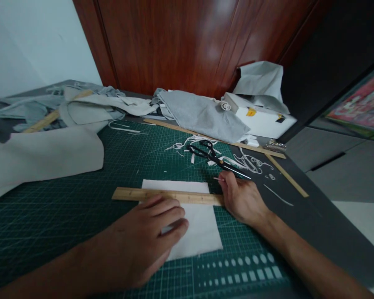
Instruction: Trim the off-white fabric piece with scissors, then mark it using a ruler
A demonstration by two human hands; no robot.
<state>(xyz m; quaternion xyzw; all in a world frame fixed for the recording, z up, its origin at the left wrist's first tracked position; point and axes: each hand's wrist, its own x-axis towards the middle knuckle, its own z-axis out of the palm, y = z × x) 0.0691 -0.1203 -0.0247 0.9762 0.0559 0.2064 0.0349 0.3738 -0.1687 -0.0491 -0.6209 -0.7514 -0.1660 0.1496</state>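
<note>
A white fabric piece lies flat on the green cutting mat. Across its upper part runs a wooden ruler. My left hand rests over the ruler and cloth, its fingers stretched out and pressing on the ruler's lower edge. At the ruler's right end is my right hand, fingers closed in a pinch. From them sticks out the tip of a thin pinkish stick, most of it hidden by the hand. Just beyond that hand lie black-handled scissors.
White cords and scraps lie around the scissors. A long wooden ruler crosses the mat's far side, below grey fabric. A white box stands far right. Off-white fabric covers the left side. A shorter wooden strip lies right.
</note>
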